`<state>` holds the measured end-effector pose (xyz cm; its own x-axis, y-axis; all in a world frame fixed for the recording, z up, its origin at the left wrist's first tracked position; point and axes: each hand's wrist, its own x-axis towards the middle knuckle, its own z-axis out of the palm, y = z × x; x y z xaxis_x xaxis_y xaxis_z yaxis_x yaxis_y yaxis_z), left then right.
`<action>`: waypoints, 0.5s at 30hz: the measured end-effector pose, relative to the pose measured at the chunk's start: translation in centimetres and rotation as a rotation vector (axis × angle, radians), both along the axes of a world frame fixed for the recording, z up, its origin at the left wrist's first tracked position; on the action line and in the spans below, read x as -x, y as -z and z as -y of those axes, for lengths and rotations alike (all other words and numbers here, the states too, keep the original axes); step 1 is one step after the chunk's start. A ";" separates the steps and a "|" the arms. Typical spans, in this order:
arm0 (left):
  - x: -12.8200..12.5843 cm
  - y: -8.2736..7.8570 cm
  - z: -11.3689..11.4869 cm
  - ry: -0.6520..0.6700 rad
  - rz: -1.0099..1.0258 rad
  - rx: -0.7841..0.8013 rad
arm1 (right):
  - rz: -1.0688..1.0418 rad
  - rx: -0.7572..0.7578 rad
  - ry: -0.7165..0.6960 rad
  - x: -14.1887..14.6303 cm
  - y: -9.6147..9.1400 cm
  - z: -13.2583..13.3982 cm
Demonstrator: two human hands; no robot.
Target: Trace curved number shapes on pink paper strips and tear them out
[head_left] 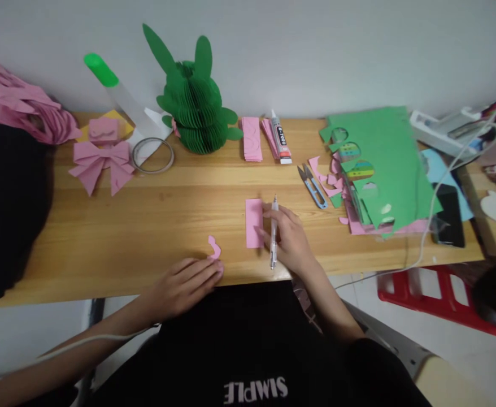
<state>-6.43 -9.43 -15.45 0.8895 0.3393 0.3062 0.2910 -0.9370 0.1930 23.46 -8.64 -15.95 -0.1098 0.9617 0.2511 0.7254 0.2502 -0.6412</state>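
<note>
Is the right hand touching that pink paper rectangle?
Touching. The head view shows fingertips of the right hand overlapping the pink paper rectangle at its right edge, no wood between.

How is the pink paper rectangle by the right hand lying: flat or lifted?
Flat. The pink paper rectangle lies flush on the wooden table, no edge raised; the right hand, holding a clear pen, touches its right edge.

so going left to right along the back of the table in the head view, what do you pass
pink paper pile → pink bow → tape ring → green honeycomb paper figure → pink strips → glue tube → blue-handled snips → green sheets → black phone
</note>
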 end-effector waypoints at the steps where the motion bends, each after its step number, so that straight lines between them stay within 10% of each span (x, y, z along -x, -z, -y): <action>1: 0.3 0.2 0.4 0.022 0.029 0.037 | -0.008 -0.002 0.007 0.0 0.0 0.0; 6: 0.5 -0.8 -0.5 -0.062 0.222 0.198 | -0.128 -0.018 0.079 -0.1 -0.2 0.7; 15: -5.8 -3.4 -5.6 -0.196 0.400 0.000 | -0.413 0.085 0.265 1.5 -0.4 2.0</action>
